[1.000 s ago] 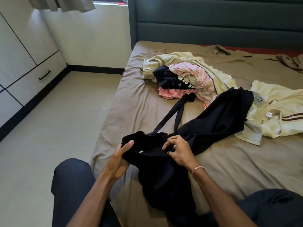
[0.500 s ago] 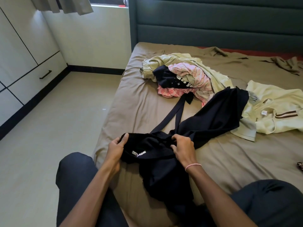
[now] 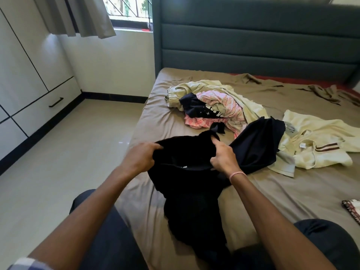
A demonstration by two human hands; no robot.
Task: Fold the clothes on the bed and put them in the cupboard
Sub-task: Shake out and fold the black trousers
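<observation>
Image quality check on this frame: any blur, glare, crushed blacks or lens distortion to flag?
Head view: daylight enters by the window; a small glare spot on the floor; the black garment, gripped by the left hand and right hand, is so dark its folds vanish; hands look sharp, no clear motion blur; the wide lens bends the headboard and cupboard lines.

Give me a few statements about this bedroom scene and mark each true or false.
1. The left hand and the right hand both grip the black garment. True.
2. The cream top with brown stripes is folded inside the cupboard. False: it lies unfolded on the bed.
3. The cupboard doors stand open. False: they are shut.
4. A pink garment lies nearer the headboard than the black garment does. True.
</observation>
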